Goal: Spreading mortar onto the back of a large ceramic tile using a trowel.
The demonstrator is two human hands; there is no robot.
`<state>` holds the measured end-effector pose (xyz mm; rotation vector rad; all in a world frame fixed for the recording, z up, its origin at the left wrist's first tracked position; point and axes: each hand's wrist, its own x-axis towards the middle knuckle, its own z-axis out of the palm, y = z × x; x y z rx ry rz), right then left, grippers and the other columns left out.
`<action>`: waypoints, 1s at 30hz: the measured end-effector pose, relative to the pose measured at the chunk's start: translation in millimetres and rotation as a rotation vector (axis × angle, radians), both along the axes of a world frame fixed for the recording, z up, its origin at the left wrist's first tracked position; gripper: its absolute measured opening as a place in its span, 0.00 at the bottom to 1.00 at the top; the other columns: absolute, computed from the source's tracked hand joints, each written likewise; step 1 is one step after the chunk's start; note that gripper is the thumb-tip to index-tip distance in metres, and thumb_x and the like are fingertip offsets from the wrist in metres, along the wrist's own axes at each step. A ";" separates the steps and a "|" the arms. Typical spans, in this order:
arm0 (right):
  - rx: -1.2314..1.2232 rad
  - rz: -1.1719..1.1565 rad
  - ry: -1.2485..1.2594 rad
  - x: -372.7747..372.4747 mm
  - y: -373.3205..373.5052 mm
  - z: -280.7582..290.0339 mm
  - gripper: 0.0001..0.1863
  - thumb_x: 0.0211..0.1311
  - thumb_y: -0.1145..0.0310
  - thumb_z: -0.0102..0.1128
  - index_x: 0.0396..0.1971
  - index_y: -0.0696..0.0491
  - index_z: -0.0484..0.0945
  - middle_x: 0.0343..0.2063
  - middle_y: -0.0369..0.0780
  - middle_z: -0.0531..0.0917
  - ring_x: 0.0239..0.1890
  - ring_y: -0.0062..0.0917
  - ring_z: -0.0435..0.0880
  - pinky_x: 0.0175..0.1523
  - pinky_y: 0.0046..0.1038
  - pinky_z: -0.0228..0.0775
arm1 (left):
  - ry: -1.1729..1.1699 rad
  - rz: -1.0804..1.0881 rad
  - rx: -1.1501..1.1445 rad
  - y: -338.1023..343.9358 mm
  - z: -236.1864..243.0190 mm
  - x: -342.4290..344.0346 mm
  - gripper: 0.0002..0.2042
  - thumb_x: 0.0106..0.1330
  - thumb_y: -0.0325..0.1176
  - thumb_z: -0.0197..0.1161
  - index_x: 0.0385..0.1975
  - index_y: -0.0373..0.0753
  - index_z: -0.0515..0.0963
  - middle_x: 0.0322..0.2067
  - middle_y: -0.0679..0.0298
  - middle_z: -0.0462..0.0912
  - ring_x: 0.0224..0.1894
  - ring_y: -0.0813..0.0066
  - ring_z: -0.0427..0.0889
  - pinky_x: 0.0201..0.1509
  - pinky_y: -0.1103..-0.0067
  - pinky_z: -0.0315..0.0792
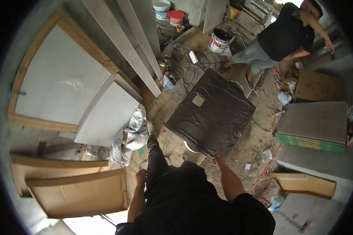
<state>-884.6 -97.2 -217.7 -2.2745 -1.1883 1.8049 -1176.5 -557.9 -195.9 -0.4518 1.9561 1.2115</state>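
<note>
A large square slab (223,113), its top spread with dark, wet, ridged paste, is raised off the floor in front of me. One pale square patch (198,100) shows on its upper left part. My right hand (219,159) is at the slab's near edge, fingers curled in; whatever they grip there is too small and dark to make out. Below the near left edge, part of a white round rim (191,147) peeks out. My left hand (141,176) hangs beside my left leg with loosely bent fingers and nothing visible in it.
A person (282,39) stands beyond the slab, near a paste-smeared bucket (219,40). Cables (192,66) lie behind it. Stacked grey panels (313,119) stand right; big framed panels (62,78), cardboard (76,194) and crumpled silver sheeting (133,133) are left. Two long boards (125,43) lean behind.
</note>
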 end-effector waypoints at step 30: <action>-0.141 -0.243 -0.200 -293.9 -123.3 -39.8 0.12 0.52 0.61 0.66 0.34 0.50 0.83 0.20 0.41 0.86 0.21 0.34 0.87 0.29 0.36 0.80 | 0.047 -0.898 0.056 335.4 80.1 -493.8 0.22 0.74 0.41 0.59 0.60 0.33 0.73 0.42 0.56 0.87 0.39 0.72 0.86 0.41 0.77 0.78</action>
